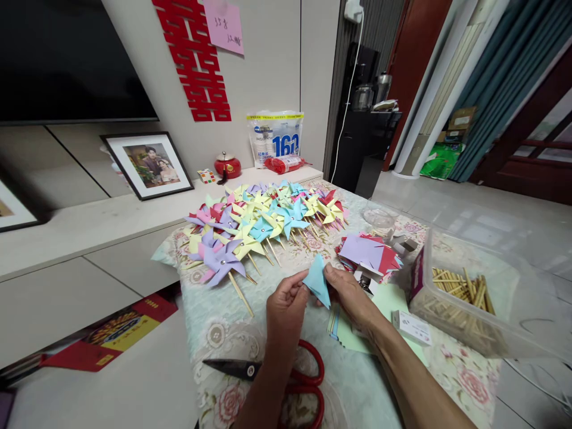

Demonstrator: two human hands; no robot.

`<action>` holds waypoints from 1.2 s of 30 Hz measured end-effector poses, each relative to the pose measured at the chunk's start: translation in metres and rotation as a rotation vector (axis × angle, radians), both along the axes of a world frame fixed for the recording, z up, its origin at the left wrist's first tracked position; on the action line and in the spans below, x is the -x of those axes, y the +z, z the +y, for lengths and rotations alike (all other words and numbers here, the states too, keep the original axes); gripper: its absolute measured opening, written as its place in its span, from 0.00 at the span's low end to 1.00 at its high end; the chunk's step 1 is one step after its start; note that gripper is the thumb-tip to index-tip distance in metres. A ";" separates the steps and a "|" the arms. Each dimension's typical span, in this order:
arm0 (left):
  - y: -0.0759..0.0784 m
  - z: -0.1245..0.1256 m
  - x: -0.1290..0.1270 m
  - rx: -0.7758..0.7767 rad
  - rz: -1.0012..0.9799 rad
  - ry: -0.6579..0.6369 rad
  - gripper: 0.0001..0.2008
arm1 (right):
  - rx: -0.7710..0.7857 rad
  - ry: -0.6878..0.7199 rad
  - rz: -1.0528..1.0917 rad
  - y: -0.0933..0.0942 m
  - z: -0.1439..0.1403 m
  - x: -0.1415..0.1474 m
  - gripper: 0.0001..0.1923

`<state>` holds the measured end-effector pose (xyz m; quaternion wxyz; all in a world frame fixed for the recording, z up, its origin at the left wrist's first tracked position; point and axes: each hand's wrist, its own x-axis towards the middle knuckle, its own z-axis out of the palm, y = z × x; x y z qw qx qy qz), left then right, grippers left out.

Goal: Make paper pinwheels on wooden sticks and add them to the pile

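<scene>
My left hand (pixel 286 304) and my right hand (pixel 351 295) together pinch a light blue folded paper piece (pixel 318 281) just above the table, one hand on each side of it. Beyond the hands lies a large heap of finished paper pinwheels (pixel 263 226) in purple, yellow, blue and pink, each on a wooden stick. A stack of cut coloured paper squares (pixel 369 253) sits to the right of the blue piece. Red-handled scissors (pixel 286 375) lie shut on the cloth under my left forearm.
A clear plastic box of wooden sticks (pixel 465 295) stands at the right. The floral tablecloth (pixel 214 333) covers the table. A small white box (pixel 411 328) and pale green sheets (pixel 348 333) lie near my right wrist. A framed photo (pixel 147 164) leans on the ledge.
</scene>
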<state>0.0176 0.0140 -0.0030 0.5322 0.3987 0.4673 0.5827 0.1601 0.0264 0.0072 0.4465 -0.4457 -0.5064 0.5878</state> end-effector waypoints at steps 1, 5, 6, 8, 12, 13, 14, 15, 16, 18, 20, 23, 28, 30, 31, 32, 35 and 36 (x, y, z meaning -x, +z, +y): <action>-0.001 0.001 0.000 0.017 -0.003 0.013 0.16 | 0.006 -0.016 -0.006 0.000 0.000 0.000 0.31; -0.004 0.004 0.000 0.100 -0.095 0.016 0.11 | 0.031 -0.034 0.047 0.003 0.001 -0.001 0.31; -0.005 0.004 0.000 0.116 -0.124 0.000 0.10 | 0.029 -0.033 0.063 0.003 0.000 -0.001 0.30; -0.005 0.004 0.000 0.140 -0.166 -0.025 0.10 | 0.017 -0.057 0.063 0.004 0.000 0.000 0.26; -0.004 0.002 0.000 0.149 -0.212 -0.028 0.13 | -0.010 -0.134 0.043 0.004 0.000 0.000 0.21; -0.003 0.002 0.000 0.152 -0.222 -0.032 0.13 | -0.008 -0.135 0.053 0.005 0.000 0.000 0.20; -0.002 0.001 0.000 0.158 -0.232 -0.038 0.13 | -0.001 -0.131 0.070 0.005 0.000 -0.001 0.20; -0.001 0.001 -0.001 0.168 -0.244 -0.043 0.13 | 0.014 -0.121 0.093 0.006 0.000 -0.002 0.19; 0.000 0.000 -0.001 0.181 -0.258 -0.046 0.13 | 0.034 -0.111 0.121 0.007 0.000 -0.003 0.20; 0.003 0.000 -0.001 0.204 -0.290 -0.045 0.12 | 0.085 -0.099 0.190 0.009 0.001 -0.005 0.21; 0.005 -0.001 -0.002 0.216 -0.310 -0.039 0.12 | 0.130 -0.088 0.261 0.011 0.001 -0.008 0.22; 0.007 -0.003 -0.002 0.204 -0.310 -0.060 0.12 | 0.163 -0.053 0.330 0.012 0.002 -0.009 0.22; 0.013 -0.007 -0.002 0.211 -0.333 -0.166 0.13 | 0.201 -0.010 0.446 0.011 0.000 -0.008 0.17; 0.015 -0.007 -0.002 0.200 -0.360 -0.194 0.13 | 0.221 -0.004 0.485 0.011 -0.001 -0.007 0.17; 0.015 -0.007 -0.002 0.197 -0.375 -0.206 0.13 | 0.228 -0.007 0.490 0.011 -0.001 -0.007 0.16; 0.015 -0.007 -0.002 0.197 -0.387 -0.217 0.13 | 0.232 -0.015 0.484 0.012 -0.002 -0.006 0.15; 0.013 -0.006 -0.003 0.199 -0.399 -0.225 0.14 | 0.222 -0.049 0.422 0.012 -0.002 -0.005 0.13; 0.011 -0.006 -0.003 0.196 -0.388 -0.217 0.15 | 0.214 -0.054 0.393 0.012 -0.003 -0.005 0.13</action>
